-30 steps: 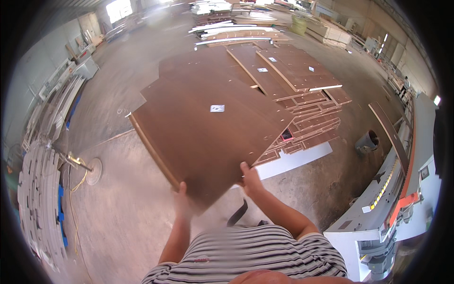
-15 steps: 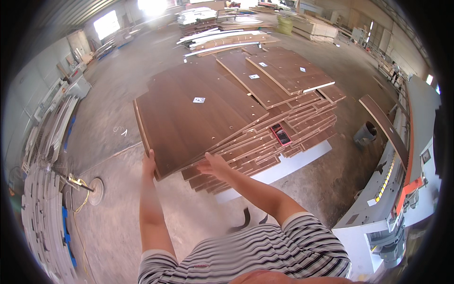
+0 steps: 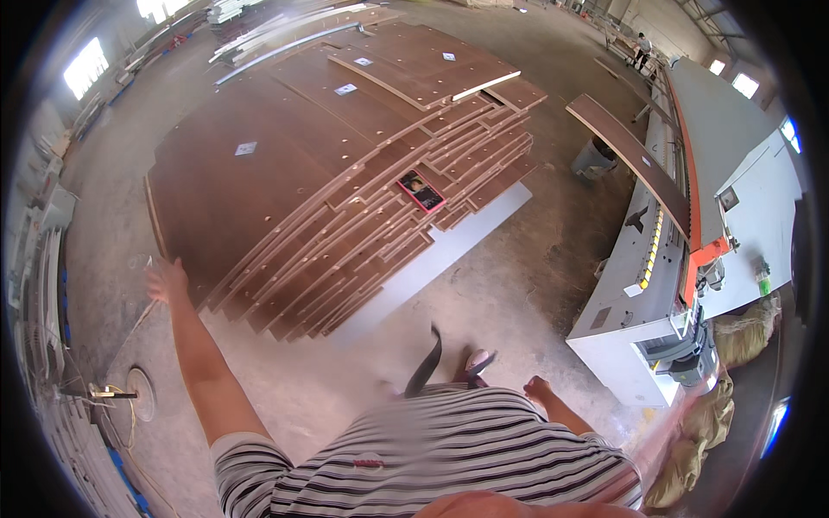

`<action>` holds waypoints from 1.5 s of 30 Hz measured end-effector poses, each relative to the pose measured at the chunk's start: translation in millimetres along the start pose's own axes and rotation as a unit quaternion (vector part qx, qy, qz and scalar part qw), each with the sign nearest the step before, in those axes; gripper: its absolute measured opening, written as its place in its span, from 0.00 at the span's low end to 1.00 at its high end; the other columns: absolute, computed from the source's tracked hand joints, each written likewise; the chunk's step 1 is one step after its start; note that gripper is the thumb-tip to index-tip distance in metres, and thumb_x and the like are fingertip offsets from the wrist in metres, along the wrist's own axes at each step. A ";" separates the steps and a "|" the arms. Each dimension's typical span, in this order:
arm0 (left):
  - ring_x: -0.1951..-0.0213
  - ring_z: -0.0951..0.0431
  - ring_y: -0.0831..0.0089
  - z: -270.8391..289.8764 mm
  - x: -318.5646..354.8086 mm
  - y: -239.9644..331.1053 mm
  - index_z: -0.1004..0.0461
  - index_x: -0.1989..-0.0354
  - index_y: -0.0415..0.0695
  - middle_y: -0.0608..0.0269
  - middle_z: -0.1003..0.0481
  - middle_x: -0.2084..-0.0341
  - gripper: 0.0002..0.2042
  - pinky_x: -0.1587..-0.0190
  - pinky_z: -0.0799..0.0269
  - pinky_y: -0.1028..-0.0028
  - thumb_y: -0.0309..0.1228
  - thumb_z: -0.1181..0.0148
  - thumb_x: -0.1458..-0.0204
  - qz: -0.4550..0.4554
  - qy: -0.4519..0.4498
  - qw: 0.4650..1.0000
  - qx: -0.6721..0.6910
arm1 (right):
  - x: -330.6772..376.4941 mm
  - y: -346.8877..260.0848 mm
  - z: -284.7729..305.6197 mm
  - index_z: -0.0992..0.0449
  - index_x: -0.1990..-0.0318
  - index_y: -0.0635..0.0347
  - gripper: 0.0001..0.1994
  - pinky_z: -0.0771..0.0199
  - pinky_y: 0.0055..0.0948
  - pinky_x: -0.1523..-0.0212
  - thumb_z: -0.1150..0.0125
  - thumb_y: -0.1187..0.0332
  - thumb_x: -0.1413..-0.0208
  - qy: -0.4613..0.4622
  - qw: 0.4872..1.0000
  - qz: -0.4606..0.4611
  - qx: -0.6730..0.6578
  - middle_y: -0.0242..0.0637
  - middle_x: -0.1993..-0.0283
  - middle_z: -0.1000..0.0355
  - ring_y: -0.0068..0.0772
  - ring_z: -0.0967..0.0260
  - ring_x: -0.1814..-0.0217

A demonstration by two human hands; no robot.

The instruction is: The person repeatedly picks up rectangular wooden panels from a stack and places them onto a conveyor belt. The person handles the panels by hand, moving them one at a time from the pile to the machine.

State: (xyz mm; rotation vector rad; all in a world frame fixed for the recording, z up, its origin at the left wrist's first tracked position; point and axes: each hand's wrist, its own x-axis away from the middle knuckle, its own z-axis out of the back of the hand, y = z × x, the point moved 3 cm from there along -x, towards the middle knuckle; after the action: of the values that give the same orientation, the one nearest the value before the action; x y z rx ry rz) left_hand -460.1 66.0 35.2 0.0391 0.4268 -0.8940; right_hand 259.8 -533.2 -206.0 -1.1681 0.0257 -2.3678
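Note:
A stack of dark brown wooden panels point(image 3: 259, 186) lies in front of me, its layers staggered along the near side. At the near left corner of the top panel is my left hand point(image 3: 167, 281), fingers spread, just beside the edge. Whether a fingertip still touches the wood is hard to see. My right hand point(image 3: 539, 390) hangs low by my right side with its fingers curled, away from the stack and with nothing visible in it. A phone in a red case point(image 3: 421, 191) rests on the stepped panel edges.
On the right stands a long grey machine point(image 3: 626, 302) with a brown board point(image 3: 635, 155) lying along it. A grey bucket point(image 3: 594, 160) is beside it. Pale sheet material point(image 3: 440, 250) sticks out under the stack. A round stand base point(image 3: 141, 395) sits on the floor at left.
My right hand has left the panel edge and dropped to my side. My left hand has let go and opened. The top panel now lies more squarely on the stack. The view has turned right.

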 end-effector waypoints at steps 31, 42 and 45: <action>0.51 0.29 0.67 188.8 679.1 651.2 0.34 0.52 0.48 0.63 0.28 0.57 0.21 0.51 0.34 0.67 0.45 0.40 0.49 -0.148 -0.796 0.254 0.530 | -89.7 136.6 164.3 0.30 0.67 0.60 0.11 0.25 0.29 0.69 0.49 0.61 0.49 0.107 0.965 -0.010 -0.239 0.37 0.75 0.25 0.31 0.25 0.74; 0.48 0.31 0.62 304.0 735.3 752.3 0.37 0.46 0.43 0.55 0.31 0.49 0.29 0.46 0.35 0.59 0.45 0.37 0.52 -0.042 -0.797 0.008 0.602 | -98.7 140.1 105.1 0.26 0.67 0.65 0.12 0.24 0.28 0.70 0.45 0.63 0.49 0.174 0.868 -0.121 -0.449 0.39 0.75 0.24 0.31 0.24 0.75; 0.53 0.28 0.64 291.9 753.2 735.6 0.32 0.53 0.43 0.61 0.27 0.56 0.17 0.51 0.29 0.65 0.33 0.39 0.50 0.039 -0.808 0.022 0.587 | -84.7 129.8 110.5 0.26 0.68 0.66 0.11 0.24 0.28 0.71 0.45 0.64 0.48 0.203 0.809 -0.138 -0.534 0.40 0.74 0.24 0.30 0.25 0.76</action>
State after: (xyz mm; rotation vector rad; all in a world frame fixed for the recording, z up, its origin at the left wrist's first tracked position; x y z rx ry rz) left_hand 614.0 -93.0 -86.0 0.5008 -2.6954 -0.3111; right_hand 440.7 -588.1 -228.5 -1.0576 1.6103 -2.8537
